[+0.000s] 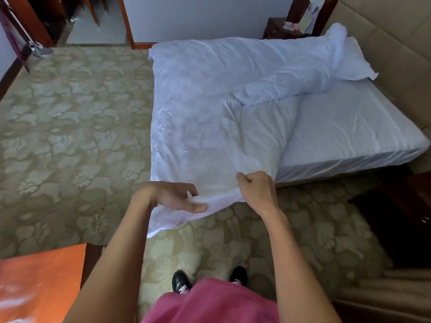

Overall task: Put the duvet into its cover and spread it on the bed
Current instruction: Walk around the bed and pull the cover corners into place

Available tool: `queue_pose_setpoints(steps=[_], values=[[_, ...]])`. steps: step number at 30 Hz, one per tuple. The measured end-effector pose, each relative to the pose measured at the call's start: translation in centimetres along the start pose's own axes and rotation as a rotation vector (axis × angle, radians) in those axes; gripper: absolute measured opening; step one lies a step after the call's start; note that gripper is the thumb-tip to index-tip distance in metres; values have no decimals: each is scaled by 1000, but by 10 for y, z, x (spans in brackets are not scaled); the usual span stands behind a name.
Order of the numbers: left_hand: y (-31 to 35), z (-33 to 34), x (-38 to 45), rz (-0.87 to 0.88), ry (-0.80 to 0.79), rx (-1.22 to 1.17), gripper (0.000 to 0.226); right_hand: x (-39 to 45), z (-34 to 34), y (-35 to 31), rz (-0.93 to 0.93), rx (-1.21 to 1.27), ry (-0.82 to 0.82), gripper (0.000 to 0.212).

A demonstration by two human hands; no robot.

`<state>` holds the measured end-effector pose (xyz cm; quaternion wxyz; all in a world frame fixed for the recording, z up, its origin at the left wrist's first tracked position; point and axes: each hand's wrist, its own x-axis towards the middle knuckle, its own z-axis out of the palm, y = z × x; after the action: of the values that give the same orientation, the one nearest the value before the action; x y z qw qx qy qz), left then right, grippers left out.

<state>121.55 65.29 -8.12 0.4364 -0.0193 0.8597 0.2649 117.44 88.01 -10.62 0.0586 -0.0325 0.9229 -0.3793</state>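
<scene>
A green carpet (70,136) with big pale flowers covered the floor. An orange table (39,283) stood at the near left. A dark wooden nightstand (277,29) sat by the far wall, beside a tan padded headboard (391,43). Two black shoes (180,282) stood on the carpet.

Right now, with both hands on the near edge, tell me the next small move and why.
Probably pull the duvet cover edge right: the left hand and right hand grip it, its corner hangs off the bed, and the bare mattress shows on the right.
</scene>
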Motion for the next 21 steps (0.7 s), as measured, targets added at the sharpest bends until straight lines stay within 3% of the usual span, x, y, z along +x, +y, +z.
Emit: queue_pose_setpoints(steps=[2, 4, 6, 8, 12, 17, 19, 21], values=[[30, -3, 16, 99, 44, -325, 85, -1, -4, 6, -54, 15, 13, 57], [67, -2, 51, 140, 112, -782, 79, -1, -4, 10, -118, 6, -2, 60], [105, 4, 88, 15, 162, -1098, 65, -1, -4, 16, -175, 4, -39, 60], [131, 6, 121, -80, 173, -1253, 54, -2, -5, 26, -230, -18, -89, 56], [156, 10, 166, -107, 58, -1292, 43, 4, -11, 63, -259, 36, -132, 48], [182, 19, 192, -133, 177, -1135, 53, 17, -25, 78, -370, 98, -238, 40], [190, 16, 199, -31, 256, -1228, 49, 23, -33, 87, -307, 232, -305, 31], [200, 14, 196, 107, 324, -1305, 49, 35, -46, 97, -198, 410, -258, 26]])
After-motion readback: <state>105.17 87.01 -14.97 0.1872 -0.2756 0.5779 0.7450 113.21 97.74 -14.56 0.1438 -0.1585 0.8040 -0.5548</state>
